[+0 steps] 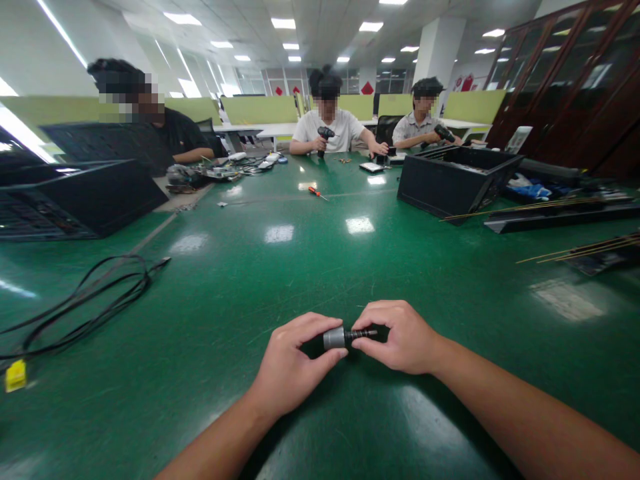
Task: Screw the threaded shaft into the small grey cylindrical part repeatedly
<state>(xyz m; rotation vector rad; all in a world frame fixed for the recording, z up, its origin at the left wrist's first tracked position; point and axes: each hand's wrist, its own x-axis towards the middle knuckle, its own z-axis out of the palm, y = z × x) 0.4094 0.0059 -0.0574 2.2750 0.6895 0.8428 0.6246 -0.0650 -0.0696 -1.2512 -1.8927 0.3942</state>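
Observation:
A short grey cylinder (335, 338) lies sideways between my hands, low in the middle of the head view, just over the green table (240, 280). The thumb and fingers of my left hand (293, 360) are closed on it. From its right end sticks out a thin dark shaft (361, 334) with rings or a coil round it. My right hand (400, 337) pinches this shaft between thumb and fingers, and its tip shows past them. Whether shaft and cylinder are one piece, I cannot tell.
Black cables (120, 300) with a yellow plug (16, 375) lie at left, a dark case (85, 200) behind them. An orange screwdriver (315, 192) lies mid-table. At right stand a black case (445, 183) and thin rods (500, 211). Three people sit across; two hold power drills (326, 133).

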